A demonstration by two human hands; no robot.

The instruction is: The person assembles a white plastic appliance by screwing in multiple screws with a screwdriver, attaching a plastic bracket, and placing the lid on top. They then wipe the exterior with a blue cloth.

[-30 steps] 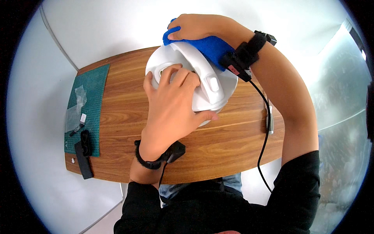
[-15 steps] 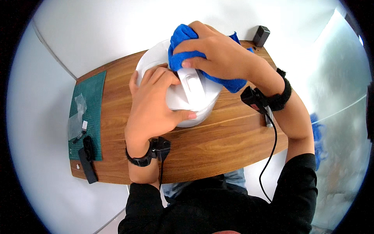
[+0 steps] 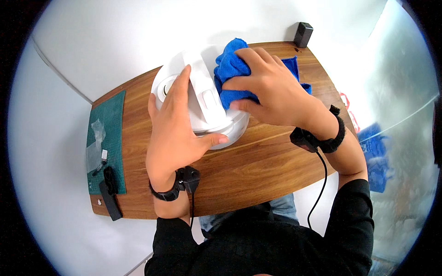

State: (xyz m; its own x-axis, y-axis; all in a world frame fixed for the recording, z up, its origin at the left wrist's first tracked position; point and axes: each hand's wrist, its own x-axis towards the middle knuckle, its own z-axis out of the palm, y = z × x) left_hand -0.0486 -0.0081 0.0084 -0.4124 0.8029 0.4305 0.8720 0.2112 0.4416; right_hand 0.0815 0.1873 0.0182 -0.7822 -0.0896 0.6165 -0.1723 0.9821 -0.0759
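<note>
A rounded white appliance [image 3: 200, 120] stands on the table, with a raised bar [image 3: 202, 87] across its top and an oval recess in that bar. A ringed round part shows at its left, partly behind my fingers; I cannot tell the appliance's exact kind. My left hand [image 3: 174, 122] lies over its left side, fingers spread and stretched out, the thumb at the near rim. Bunched in my right hand [image 3: 271, 89] is a blue cloth [image 3: 232, 69], beside the bar's right side. Part of the cloth spreads out behind that hand.
On the left, a green cutting mat [image 3: 116, 115] bears a clear plastic bag [image 3: 95, 149]. A black elongated item [image 3: 109, 200] lies over the mat's near edge. A dark box-shaped object [image 3: 303, 35] stands at the far right corner of the wooden table [image 3: 258, 161]. Each wrist wears a strapped device with a cable.
My right hand and the cloth have come off the top of the bar to its right side, uncovering the bar. The left index finger has straightened. The whole view has shifted slightly.
</note>
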